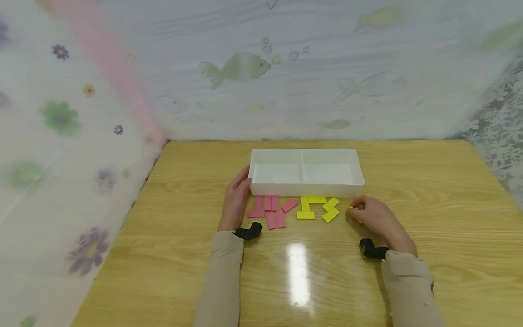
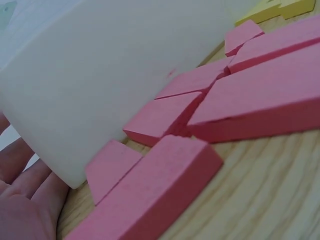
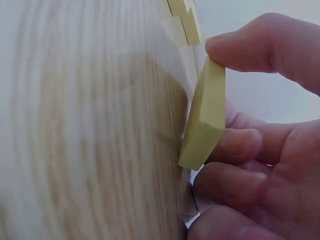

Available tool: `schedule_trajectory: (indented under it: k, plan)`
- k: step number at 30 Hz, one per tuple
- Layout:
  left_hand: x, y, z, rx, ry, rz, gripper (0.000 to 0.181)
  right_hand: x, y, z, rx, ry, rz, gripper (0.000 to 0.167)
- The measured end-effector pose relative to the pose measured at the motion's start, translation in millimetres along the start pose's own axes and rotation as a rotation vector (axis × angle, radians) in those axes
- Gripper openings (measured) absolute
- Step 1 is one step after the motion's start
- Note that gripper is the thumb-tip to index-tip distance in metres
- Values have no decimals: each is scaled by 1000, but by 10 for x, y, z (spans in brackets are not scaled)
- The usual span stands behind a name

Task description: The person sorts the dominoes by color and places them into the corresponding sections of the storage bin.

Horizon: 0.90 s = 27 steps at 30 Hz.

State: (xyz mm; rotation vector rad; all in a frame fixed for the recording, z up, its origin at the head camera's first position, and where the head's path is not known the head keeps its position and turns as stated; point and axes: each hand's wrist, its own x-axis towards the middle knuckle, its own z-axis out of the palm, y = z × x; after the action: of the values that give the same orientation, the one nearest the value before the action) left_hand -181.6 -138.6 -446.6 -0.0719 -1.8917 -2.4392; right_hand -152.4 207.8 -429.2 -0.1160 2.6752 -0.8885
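A white two-compartment tray (image 1: 271,190) stands on the table. My left hand (image 1: 236,202) rests against its left end, fingers along the side wall and thumb by the front corner; the left wrist view shows these fingers (image 2: 30,175) fairly straight. To the right, my right hand (image 1: 373,217) pinches a yellow block (image 3: 205,117) between thumb and fingers, tilted on edge close to the tabletop. Several pink blocks (image 1: 280,219) lie in front of the tray's left half. Several yellow blocks (image 1: 305,215) lie before its right half, nearest my right hand.
The wooden table (image 1: 196,181) meets a sheet with fish drawings (image 1: 245,66) at the back and a flower-patterned sheet (image 1: 61,181) on the left. Black wrist devices (image 1: 250,231) sit on both wrists. White flower lace (image 1: 502,131) hangs at the right.
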Motion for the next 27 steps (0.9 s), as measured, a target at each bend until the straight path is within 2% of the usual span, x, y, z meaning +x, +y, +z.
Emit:
schedule_trajectory:
  k: [5, 9, 13, 19, 22, 27]
  plan:
    - [115, -126, 17, -10, 2, 24, 41, -79, 63, -119, 22, 8, -6, 39]
    - [124, -93, 40, 37, -16, 8, 40, -164, 64, -222, 50, 6, 34, 42]
    - [111, -63, -5, 90, -11, -3, 39, -170, 50, -230, 81, 18, 56, 44]
    - [59, -69, -51, 130, 36, -24, 45, -107, 86, -148, 83, 40, 24, 42]
    - [23, -87, -36, 161, 70, -32, 49, -106, 138, -128, 75, 47, -9, 41]
    - [15, -94, 13, 162, 80, -20, 53, -113, 215, -142, 74, 85, -49, 42]
